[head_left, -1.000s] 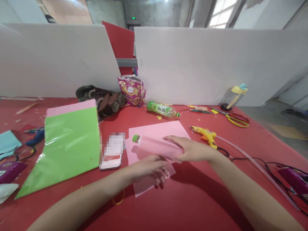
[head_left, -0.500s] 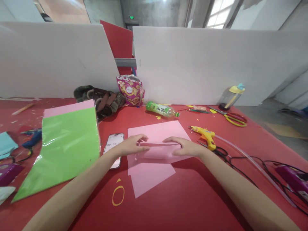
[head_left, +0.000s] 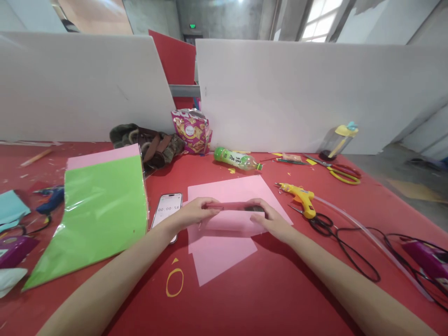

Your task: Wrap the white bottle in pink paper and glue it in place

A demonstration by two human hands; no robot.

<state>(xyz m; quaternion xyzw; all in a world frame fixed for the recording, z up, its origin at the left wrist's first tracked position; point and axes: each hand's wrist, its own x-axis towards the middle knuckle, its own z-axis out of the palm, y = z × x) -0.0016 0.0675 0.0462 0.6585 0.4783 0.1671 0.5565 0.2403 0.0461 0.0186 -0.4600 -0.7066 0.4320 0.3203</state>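
Between both hands I hold a folded piece of pink paper (head_left: 233, 223), raised a little above the table in front of me. My left hand (head_left: 196, 212) grips its left end, with fingers over the far edge. At the right end, my right hand (head_left: 271, 219) pinches it, thumb on the near face. A dark patch shows along the top edge by the right fingers; I cannot make out what it is. Underneath lie larger pink sheets (head_left: 224, 261), flat on the red table. A phone (head_left: 167, 205) showing a timer lies beside my left hand, partly behind the wrist.
A yellow glue gun (head_left: 303, 198) and black-handled scissors (head_left: 321, 223) lie to the right, among cables. Green paper in clear film (head_left: 105, 205) is at left. A green-capped bottle (head_left: 236, 159), a snack bag (head_left: 192, 130) and red-and-yellow scissors (head_left: 341, 173) lie farther back.
The pink paper has tipped in my hands, so a reddish strip now shows along its top edge. My right hand has shifted its fingers slightly. The view has moved a little.
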